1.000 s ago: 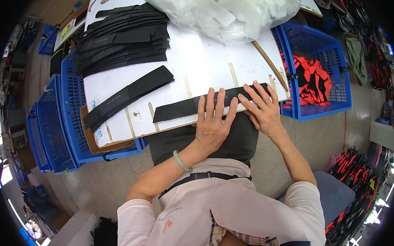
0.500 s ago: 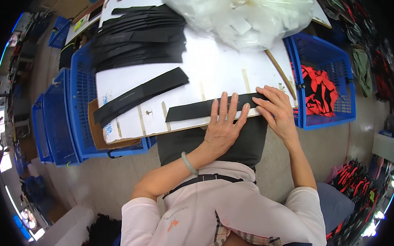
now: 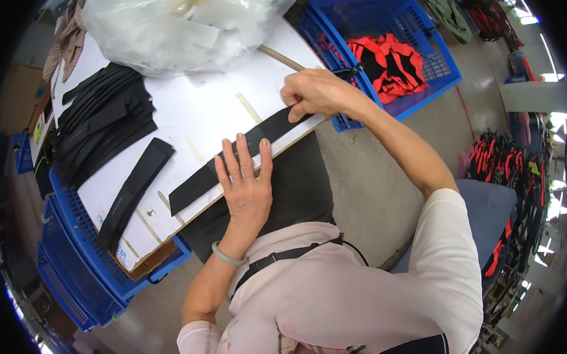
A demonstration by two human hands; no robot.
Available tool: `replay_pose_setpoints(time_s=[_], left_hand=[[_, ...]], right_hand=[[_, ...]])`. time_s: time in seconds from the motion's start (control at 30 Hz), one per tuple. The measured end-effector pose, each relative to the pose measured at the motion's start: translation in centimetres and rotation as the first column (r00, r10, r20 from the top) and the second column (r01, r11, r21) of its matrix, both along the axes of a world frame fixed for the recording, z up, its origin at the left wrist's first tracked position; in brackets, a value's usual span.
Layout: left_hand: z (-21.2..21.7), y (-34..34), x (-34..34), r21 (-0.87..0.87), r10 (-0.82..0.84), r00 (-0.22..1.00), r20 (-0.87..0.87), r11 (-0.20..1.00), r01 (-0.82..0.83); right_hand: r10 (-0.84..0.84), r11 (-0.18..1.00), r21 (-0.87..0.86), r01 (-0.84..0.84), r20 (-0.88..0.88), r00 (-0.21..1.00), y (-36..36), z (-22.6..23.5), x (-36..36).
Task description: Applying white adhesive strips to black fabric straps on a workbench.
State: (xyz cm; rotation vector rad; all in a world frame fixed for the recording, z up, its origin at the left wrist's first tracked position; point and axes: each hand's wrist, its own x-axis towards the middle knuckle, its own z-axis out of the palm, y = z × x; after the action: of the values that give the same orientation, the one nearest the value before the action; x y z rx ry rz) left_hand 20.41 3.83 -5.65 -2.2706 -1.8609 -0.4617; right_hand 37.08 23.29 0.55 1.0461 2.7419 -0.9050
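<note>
A long black fabric strip [image 3: 198, 184] lies flat along the near edge of the white-topped table [image 3: 186, 111]. My left hand [image 3: 246, 191] rests on its middle, fingers stretched out and pressing it flat. At the strip's right end my right hand [image 3: 321, 93] is closed, the fingers curled under and the thumb on the fabric. To the left lies another black strip or thin stack of strips [image 3: 135, 193], angled and apart from my hands. Beyond it is a large fanned pile of black strips [image 3: 107, 121].
A clear plastic bag [image 3: 188, 29] full of white pieces sits at the table's far side, a wooden stick [image 3: 281, 57] beside it. A blue crate [image 3: 444, 84] on the right holds red and black fabric [image 3: 389, 65]. More blue crates [image 3: 79, 268] stand at the left.
My view has swung to the right, so the table appears tilted. My right hand's fingers have gone from spread to curled at the strip's end. The left hand still lies on the strip.
</note>
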Motion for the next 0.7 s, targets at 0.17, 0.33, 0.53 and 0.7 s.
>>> replay_pose_setpoints(time_s=[0.17,0.33,0.53,0.7], left_hand=[[0.1,-0.1,0.0,-0.023,0.001,0.999,-0.034,1.000,-0.001],[0.1,0.1,-0.3,-0.005,-0.012,1.000,-0.013,1.000,0.012],[-0.4,-0.1,-0.5,0.032,0.014,1.000,-0.016,0.999,-0.014],[-0.5,-0.2,0.0,0.036,-0.015,0.998,0.068,0.999,0.012]], right_hand=[[0.023,0.996,-0.091,-0.017,0.063,0.998,0.8,-0.4,-0.1],[0.030,0.985,-0.170,-0.022,0.044,0.999,1.3,-0.5,0.0],[0.082,0.977,-0.195,-0.087,-0.034,0.996,2.0,-1.3,-0.1],[0.058,0.985,-0.154,-0.074,-0.107,0.993,1.5,-0.8,1.4]])
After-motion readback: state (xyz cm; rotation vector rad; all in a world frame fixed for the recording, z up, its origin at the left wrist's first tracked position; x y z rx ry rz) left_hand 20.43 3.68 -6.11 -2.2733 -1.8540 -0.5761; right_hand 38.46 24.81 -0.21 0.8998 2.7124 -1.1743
